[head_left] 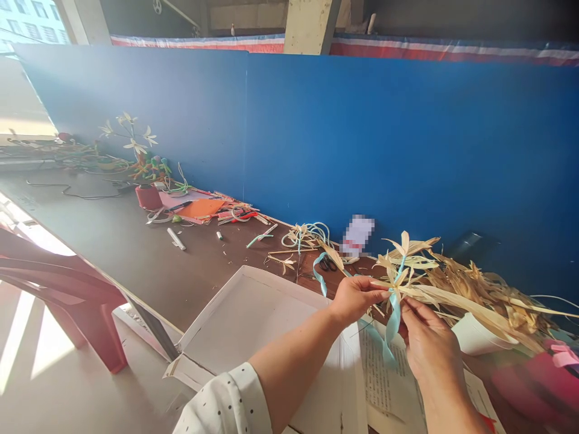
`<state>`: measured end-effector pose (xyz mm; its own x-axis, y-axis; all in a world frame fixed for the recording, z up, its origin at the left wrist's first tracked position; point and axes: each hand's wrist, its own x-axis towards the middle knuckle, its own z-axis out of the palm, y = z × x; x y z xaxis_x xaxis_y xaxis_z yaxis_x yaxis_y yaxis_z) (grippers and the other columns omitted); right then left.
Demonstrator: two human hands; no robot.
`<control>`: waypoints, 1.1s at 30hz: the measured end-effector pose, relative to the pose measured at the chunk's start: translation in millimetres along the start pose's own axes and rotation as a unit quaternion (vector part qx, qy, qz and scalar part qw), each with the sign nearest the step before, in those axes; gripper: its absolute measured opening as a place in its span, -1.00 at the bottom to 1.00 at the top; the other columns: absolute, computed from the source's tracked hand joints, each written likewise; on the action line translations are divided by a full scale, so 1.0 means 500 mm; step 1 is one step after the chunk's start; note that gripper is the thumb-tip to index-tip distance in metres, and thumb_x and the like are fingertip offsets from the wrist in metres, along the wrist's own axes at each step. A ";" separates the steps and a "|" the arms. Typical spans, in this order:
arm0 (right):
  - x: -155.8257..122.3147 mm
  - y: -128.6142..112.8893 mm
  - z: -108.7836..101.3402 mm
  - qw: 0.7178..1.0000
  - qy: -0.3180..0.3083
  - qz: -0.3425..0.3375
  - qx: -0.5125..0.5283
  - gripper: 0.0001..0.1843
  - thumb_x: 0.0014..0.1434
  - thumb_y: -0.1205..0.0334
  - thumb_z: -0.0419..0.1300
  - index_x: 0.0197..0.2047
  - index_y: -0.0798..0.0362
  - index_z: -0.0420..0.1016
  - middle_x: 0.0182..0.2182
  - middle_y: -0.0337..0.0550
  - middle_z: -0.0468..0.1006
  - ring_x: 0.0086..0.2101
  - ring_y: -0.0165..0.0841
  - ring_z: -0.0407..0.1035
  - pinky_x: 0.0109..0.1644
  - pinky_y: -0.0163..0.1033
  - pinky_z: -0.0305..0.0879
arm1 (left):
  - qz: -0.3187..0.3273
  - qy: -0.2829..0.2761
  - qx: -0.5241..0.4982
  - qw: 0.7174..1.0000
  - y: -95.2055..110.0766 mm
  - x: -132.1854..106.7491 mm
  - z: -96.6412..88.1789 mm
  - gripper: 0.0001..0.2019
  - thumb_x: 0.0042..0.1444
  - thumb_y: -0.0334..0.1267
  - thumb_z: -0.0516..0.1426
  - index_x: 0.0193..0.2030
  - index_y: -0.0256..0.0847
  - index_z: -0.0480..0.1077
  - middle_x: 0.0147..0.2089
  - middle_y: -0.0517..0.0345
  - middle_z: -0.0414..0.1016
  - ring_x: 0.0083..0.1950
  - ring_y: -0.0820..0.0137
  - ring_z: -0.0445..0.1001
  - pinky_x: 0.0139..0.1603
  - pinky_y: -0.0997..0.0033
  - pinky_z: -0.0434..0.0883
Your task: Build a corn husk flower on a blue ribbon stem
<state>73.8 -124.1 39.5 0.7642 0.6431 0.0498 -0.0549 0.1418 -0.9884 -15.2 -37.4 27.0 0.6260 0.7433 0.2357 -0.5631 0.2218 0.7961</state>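
Observation:
In front of me is a dried corn-husk flower [404, 247] with pale pointed petals and a stem wrapped in light blue. My left hand [355, 298] pinches it from the left, thumb and fingers together at a lower cluster of petals. From the right, my right hand [427, 334] has its fingertips closed just below that cluster, at the stem and a light blue ribbon [392, 322]. The ribbon hangs down between both hands, its tail over a printed page. What exactly lies between the right fingertips is partly hidden.
A heap of dried corn husks [488, 286] and a white cup [479, 334] are at right. A shallow white box [239, 319] lies on the brown table [113, 229]. Scissors [328, 262] and scraps lie behind. A blue partition [362, 138] borders the back; a red chair [94, 301] stands left.

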 end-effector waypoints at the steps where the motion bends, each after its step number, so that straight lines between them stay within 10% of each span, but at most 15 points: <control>1: 0.002 0.002 -0.002 1.000 -0.001 -0.001 -0.001 -0.38 -0.32 -0.02 0.44 -0.15 0.06 0.54 -0.23 -0.05 0.59 -0.36 -0.24 0.47 -0.45 -0.26 0.39 | 0.001 -0.003 -0.001 1.000 -0.001 0.000 -0.001 -0.58 -0.35 -0.12 0.39 -0.33 -0.36 0.55 -0.37 0.10 0.51 -0.35 0.48 0.38 -0.17 0.40 0.33; 23: 0.018 0.000 -0.030 0.996 -0.066 -0.034 -0.051 -0.57 -0.26 0.02 0.44 -0.31 0.07 0.58 -0.40 -0.15 0.53 -0.49 -0.43 0.27 -0.47 -0.32 0.28 | 0.009 -0.018 0.081 0.997 0.005 -0.005 -0.003 -0.48 -0.32 0.02 0.36 -0.25 -0.35 0.57 -0.37 0.04 0.52 -0.44 0.50 0.36 -0.33 0.44 0.37; 33: 0.023 0.008 -0.036 0.999 0.016 -0.033 -0.032 -0.56 -0.31 0.04 0.45 -0.35 0.10 0.54 -0.57 -0.27 0.40 -0.54 -0.46 0.21 -0.53 -0.34 0.19 | -0.019 -0.068 0.119 0.990 0.008 -0.008 -0.004 -0.47 -0.16 0.00 0.29 -0.06 -0.29 0.52 -0.15 -0.06 0.55 -0.25 0.33 0.47 -0.22 0.36 0.42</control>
<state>94.1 -129.7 33.4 0.7849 0.6093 0.1123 0.0377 0.1340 -0.9903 -20.9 -38.1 28.1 0.7203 0.6416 0.2638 -0.4055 0.0809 0.9105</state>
